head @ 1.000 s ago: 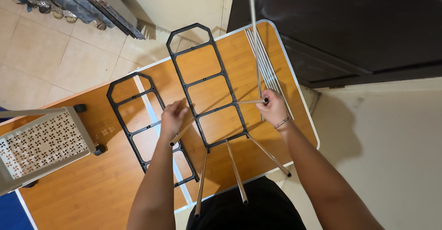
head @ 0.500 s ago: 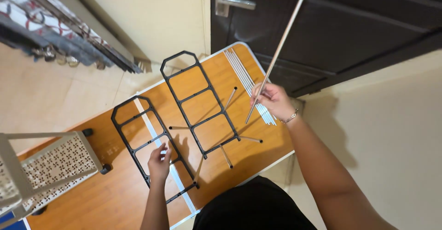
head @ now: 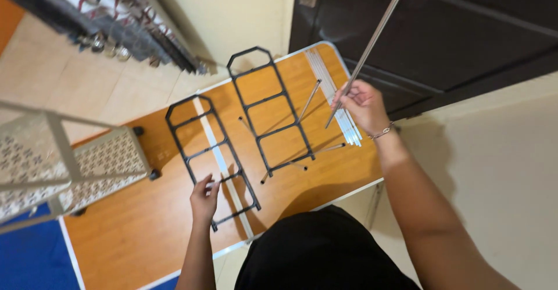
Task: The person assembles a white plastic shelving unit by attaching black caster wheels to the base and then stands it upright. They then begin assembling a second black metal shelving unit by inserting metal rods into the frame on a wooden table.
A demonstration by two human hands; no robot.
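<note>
- The right hand (head: 363,104) is closed around a long metal rod (head: 372,40), gripping near its lower end while the rest slants up in front of the dark door (head: 465,28)
- The rod looks stiff, thin, light and probably slick; so long, it would likely steady better held nearer its middle
- The left hand (head: 203,200) rests with loosely curled fingers on the near black frame (head: 212,159), lying flat on the wooden tabletop (head: 139,232)
- A second black frame (head: 270,113) carries short rods, with spare rods (head: 340,107) just beside it
</note>
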